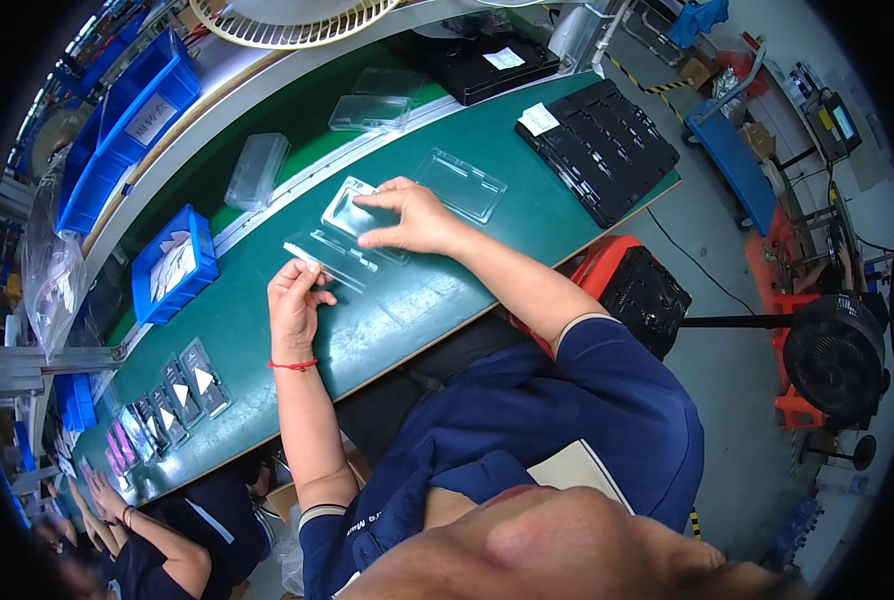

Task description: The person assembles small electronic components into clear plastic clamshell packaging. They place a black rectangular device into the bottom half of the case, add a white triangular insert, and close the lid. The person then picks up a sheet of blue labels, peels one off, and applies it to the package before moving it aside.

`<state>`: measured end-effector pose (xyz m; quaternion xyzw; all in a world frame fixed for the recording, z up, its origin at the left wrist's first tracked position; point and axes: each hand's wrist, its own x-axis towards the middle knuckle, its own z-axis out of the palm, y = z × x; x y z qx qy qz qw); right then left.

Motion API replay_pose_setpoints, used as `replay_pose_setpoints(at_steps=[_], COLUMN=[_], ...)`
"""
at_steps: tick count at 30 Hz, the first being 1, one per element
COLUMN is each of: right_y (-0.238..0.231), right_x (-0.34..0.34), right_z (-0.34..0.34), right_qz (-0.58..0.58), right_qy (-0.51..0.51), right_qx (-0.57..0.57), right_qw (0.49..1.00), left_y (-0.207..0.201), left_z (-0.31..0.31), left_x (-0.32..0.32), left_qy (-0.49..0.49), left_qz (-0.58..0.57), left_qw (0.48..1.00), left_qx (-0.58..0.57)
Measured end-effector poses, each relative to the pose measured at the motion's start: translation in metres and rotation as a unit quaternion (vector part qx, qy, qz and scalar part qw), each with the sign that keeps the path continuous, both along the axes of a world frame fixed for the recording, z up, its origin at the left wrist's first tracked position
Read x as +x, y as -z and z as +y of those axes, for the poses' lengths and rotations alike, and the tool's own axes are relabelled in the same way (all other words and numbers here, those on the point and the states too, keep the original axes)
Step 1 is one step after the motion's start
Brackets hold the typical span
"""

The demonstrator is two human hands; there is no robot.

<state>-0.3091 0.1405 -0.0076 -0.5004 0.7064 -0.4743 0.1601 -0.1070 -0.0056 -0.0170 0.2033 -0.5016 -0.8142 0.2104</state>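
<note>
My left hand (299, 305) pinches the near-left end of a clear plastic blister shell (345, 266) between thumb and fingers, just above the green table. My right hand (414, 217) grips a flat, silvery rectangular piece (344, 212) with a white top edge, thumb below and fingers on its right side. Its lower part overlaps the far side of the shell, and I cannot tell whether the two touch. Right of that hand, another clear plastic shell (460, 187) lies flat on the table.
A black compartment tray (602, 150) lies at the table's right end. Clear boxes (257, 172) and a blue bin (185, 292) of white slips stand at the back. Several packs (203, 378) line the left side, near a co-worker's hand (102, 495). A black fan (833, 345) stands right.
</note>
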Motion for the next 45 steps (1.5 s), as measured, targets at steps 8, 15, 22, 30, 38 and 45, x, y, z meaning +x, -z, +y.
replay_pose_setpoints(at_steps=[8, 15, 22, 30, 38, 45], right_y=[-0.029, -0.005, -0.049, -0.076, 0.100, 0.170], right_x=[-0.057, -0.123, -0.128, -0.112, -0.001, 0.079], right_z=[0.086, 0.161, 0.169, 0.297, 0.451, 0.458], right_qz=[0.341, 0.294, 0.399, 0.457, 0.459, 0.265], right_qy=[0.361, 0.406, 0.400, 0.510, 0.480, 0.313], right_qx=[0.066, 0.218, 0.183, 0.237, 0.360, 0.458], right_qw=[0.866, 0.837, 0.804, 0.689, 0.655, 0.789], left_y=[-0.011, -0.008, 0.002, 0.010, 0.011, 0.009], left_z=[-0.007, -0.002, -0.010, -0.015, -0.011, -0.013], left_x=[0.008, -0.001, 0.005, 0.003, 0.000, 0.006], left_qy=[-0.042, -0.122, -0.122, -0.108, -0.108, -0.110], left_qz=[-0.216, -0.361, -0.324, -0.294, -0.325, -0.330], left_qw=[0.966, 0.860, 0.889, 0.903, 0.878, 0.875], left_qx=[-0.136, -0.339, -0.300, -0.294, -0.333, -0.337])
